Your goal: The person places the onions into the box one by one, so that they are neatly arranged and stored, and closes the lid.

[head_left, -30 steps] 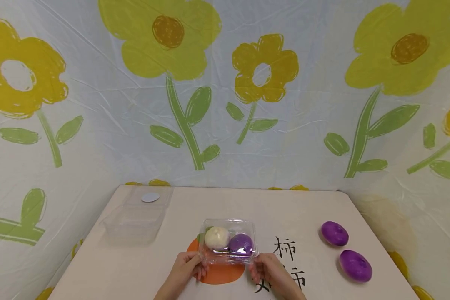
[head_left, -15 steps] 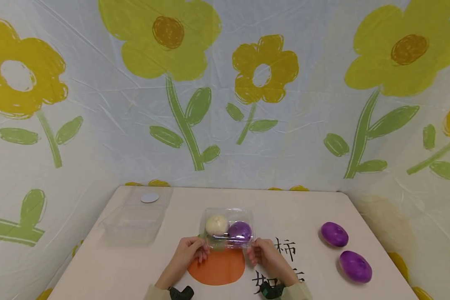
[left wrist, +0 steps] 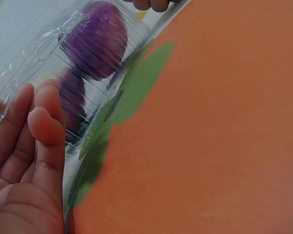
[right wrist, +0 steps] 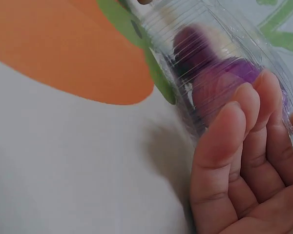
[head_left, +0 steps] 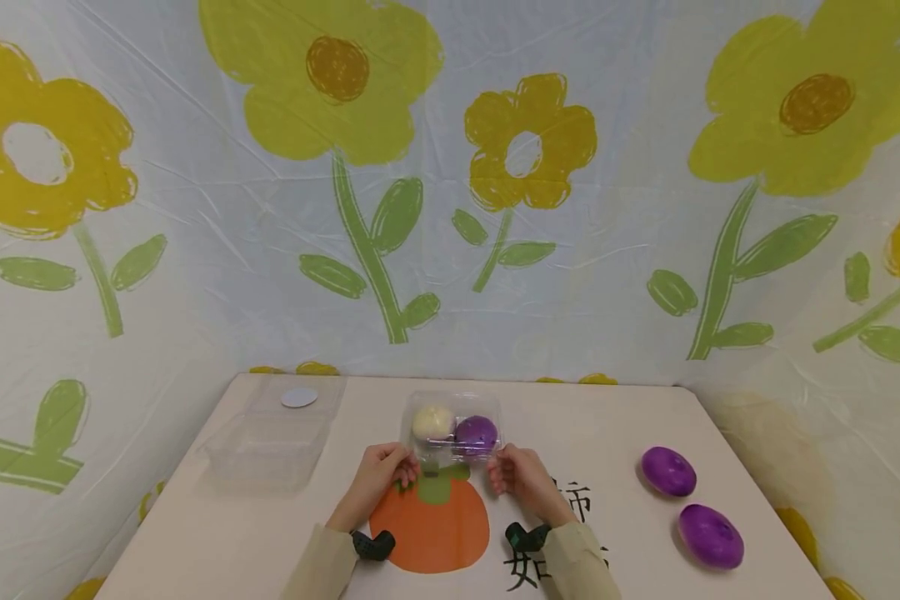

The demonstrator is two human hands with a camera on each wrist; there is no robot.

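In the head view my left hand (head_left: 381, 477) and right hand (head_left: 523, 482) pinch the two near corners of a clear plastic clamshell box (head_left: 461, 400), its lid down. Through the plastic show a round cream-white vegetable (head_left: 432, 423) on the left and a purple onion (head_left: 476, 435) on the right. Both wrist views look at the ribbed side of the box, with purple shapes behind it. The left fingers (left wrist: 48, 122) curl up by one end, and the right fingers (right wrist: 222, 136) lie along the other. The thumbs are mostly hidden in the wrist views.
Two purple onions (head_left: 668, 472) (head_left: 711, 537) lie on the right of the table (head_left: 585, 433). A second clear box (head_left: 266, 450) stands at the back left with its lid (head_left: 322, 392) raised. An orange persimmon print (head_left: 431, 529) and black characters mark the cloth.
Both hands have carried the box forward, away from the body, uncovering more of the orange print. Sleeves and wrist cameras have come into view. The loose onions and second box have stayed put.
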